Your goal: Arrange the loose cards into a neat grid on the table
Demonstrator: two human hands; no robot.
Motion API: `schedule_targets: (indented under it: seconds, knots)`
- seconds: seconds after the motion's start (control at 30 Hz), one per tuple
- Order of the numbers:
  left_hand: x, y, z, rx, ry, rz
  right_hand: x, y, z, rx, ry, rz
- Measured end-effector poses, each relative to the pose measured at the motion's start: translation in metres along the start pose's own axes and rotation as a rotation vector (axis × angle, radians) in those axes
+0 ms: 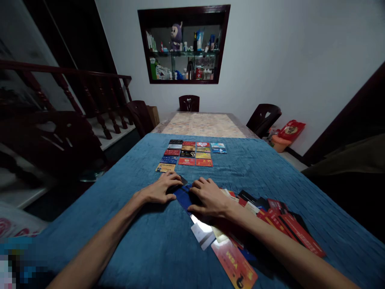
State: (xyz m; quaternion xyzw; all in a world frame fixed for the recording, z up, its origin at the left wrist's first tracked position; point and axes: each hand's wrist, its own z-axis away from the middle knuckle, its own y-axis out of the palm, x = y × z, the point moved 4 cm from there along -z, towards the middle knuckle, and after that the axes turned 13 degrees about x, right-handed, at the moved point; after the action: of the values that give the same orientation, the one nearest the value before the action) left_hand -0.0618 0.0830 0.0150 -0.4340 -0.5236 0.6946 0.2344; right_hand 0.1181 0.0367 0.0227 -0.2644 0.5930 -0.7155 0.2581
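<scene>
Over the blue cloth, my left hand [164,187] has its fingers curled down on a dark card [183,181], which shows only in part. Its thumb reaches the edge of a blue card [182,197]. Across that blue card's right side lies my right hand [210,197], with thumb and fingers bent around it and its palm hiding the rest. Below my right hand are a white card [202,235] and an orange-red card [234,263]. A loose heap of red and black cards [279,218] spreads beneath and beyond my right forearm.
Farther off, several cards [186,161] lie in columns on the blue cloth [135,241]. Beyond it the patterned tabletop [204,123] shows. Chairs [189,103] stand around the table, and a wall cabinet [184,82] holds bottles and a purple toy.
</scene>
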Motion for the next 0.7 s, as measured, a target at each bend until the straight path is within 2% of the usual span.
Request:
schedule_targets:
  seconds: [0.2,0.47,0.7]
  knots:
    - [-0.003,0.0,0.001,-0.003,0.004,0.01,0.001,-0.002,0.002,0.01,0.007,0.01]
    - [-0.016,-0.002,0.001,-0.057,0.102,0.003,0.0,-0.003,0.003,0.007,0.001,0.006]
    - [-0.012,-0.005,-0.001,-0.18,0.181,0.101,-0.007,-0.008,0.004,-0.051,-0.039,-0.041]
